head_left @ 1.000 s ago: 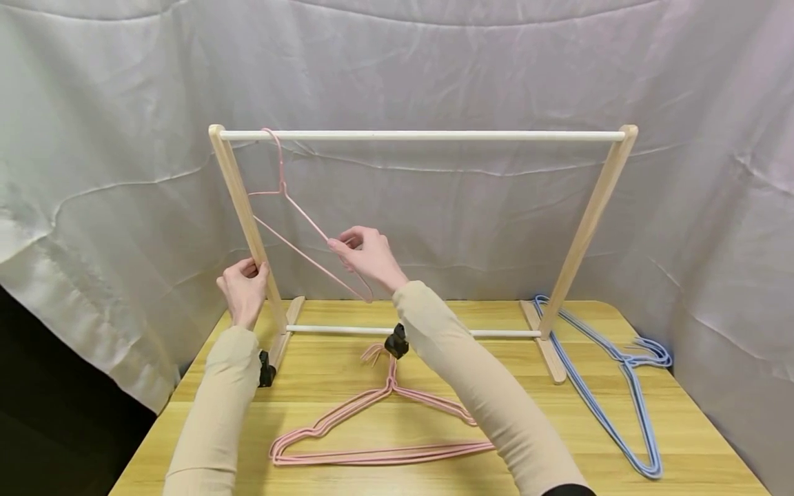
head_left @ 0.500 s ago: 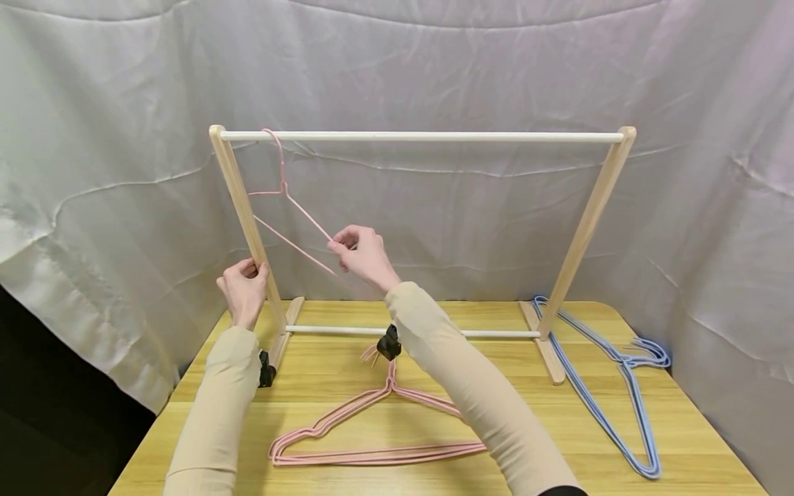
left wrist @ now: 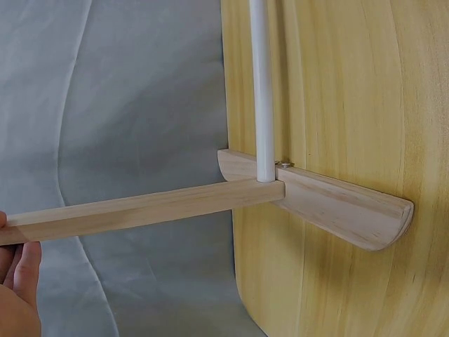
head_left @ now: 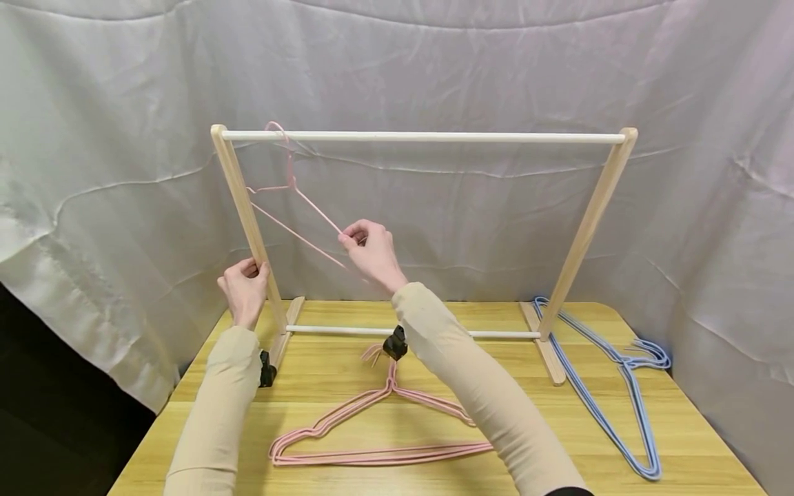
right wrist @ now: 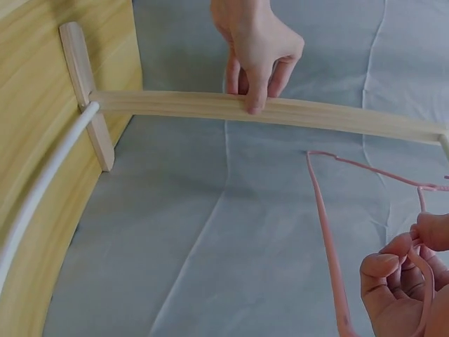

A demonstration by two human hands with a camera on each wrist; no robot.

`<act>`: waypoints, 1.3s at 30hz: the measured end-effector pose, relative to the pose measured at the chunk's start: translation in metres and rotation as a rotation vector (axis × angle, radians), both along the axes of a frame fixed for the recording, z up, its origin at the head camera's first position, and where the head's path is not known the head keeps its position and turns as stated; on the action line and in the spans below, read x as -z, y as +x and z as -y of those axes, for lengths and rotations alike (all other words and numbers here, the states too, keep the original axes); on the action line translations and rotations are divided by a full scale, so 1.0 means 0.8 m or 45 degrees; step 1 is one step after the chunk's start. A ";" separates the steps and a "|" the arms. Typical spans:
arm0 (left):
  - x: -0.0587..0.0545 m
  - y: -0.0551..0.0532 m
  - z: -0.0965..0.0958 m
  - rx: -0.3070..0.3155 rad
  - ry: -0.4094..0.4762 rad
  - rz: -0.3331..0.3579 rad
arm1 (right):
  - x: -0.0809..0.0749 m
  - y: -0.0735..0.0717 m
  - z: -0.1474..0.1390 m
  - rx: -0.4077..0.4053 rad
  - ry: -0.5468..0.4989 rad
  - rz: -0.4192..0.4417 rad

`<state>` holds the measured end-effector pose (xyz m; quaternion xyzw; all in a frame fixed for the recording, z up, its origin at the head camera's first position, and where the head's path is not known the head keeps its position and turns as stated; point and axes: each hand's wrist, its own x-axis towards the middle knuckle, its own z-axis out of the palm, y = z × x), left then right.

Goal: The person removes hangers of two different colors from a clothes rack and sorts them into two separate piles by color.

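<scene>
A pink clothes hanger (head_left: 315, 209) hangs at the left end of the white top rod (head_left: 434, 137), its hook arched a little above the rod. My right hand (head_left: 375, 255) pinches the hanger's right shoulder between thumb and fingers. In the right wrist view the curled fingers (right wrist: 384, 267) wrap the pink wire, with the lower bar (right wrist: 327, 239) running beside them. My left hand (head_left: 244, 289) grips the rack's left wooden post (head_left: 242, 200) at about mid-height. Seen from the left wrist, only some fingertips (left wrist: 27, 270) show at the post.
Several pink hangers (head_left: 347, 408) lie stacked on the wooden table (head_left: 205, 420), partly under my right forearm. Several blue hangers (head_left: 642, 406) lie at the right, beside the rack's right foot (head_left: 548, 351). A white lower rod (head_left: 335, 331) joins the feet. Grey curtain (head_left: 434, 76) hangs behind.
My right hand has shifted slightly right and up with the pink hanger, so its hook now rises higher over the top rod. The left hand stays on the post.
</scene>
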<state>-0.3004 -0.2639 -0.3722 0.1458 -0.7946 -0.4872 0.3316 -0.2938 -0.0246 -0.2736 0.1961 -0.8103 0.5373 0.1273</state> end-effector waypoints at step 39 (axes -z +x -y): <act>0.002 -0.002 0.001 -0.004 0.003 -0.016 | 0.091 0.040 -0.151 -0.101 -0.182 -0.118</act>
